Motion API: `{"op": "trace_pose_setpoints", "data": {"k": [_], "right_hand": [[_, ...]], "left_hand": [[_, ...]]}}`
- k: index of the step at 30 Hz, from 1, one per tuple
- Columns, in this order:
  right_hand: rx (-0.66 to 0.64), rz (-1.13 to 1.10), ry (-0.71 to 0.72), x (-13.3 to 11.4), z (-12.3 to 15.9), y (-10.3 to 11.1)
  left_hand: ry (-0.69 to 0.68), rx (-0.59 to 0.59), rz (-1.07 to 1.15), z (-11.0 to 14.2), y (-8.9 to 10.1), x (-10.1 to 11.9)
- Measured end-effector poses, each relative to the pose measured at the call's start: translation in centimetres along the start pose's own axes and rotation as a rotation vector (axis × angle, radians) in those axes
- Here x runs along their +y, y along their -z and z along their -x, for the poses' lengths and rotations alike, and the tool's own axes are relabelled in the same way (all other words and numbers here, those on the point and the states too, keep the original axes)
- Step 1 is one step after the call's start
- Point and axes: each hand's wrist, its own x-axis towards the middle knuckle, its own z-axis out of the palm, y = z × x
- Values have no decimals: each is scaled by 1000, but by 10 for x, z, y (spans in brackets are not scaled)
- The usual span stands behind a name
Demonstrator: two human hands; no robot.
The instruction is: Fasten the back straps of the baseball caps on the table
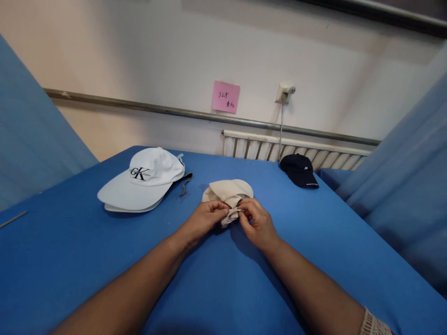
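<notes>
A beige cap (232, 188) is held just above the blue table, its strap side turned toward me. My left hand (208, 216) pinches the cap's near left edge between thumb and fingers. On the other side, my right hand (256, 221) grips the end of the strap (233, 215) near the cap's back opening. Fingers partly hide the strap and its fastening. To the left lie white caps (150, 179), stacked one on another, the top one with black "CK" lettering. A dark navy cap (299, 170) rests at the far right of the table.
The blue-covered table (216, 288) runs up to the wall and a white radiator (265, 148). Blue curtains (412, 186) hang at both sides. A thin stick (13, 219) lies at the left edge. A pink note (226, 97) and a socket (284, 94) are on the wall.
</notes>
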Motion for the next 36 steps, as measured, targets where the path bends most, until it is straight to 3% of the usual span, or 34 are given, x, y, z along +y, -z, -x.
{"op": "trace_pose_setpoints", "data": {"k": [7, 13, 25, 31, 36], "right_hand": [[-55, 68, 75, -7, 0, 3], [-53, 103, 47, -4, 1, 2], [-26, 68, -3, 3, 3, 0], [12, 171, -26, 7, 2, -3], [-2, 202, -11, 6, -1, 2]], "left_hand": [[-28, 184, -5, -2, 0, 1], [-37, 92, 29, 1, -1, 1], [-24, 109, 59, -3, 4, -2], [-32, 0, 108, -5, 9, -7], [-29, 6, 110, -4, 9, -6]]}}
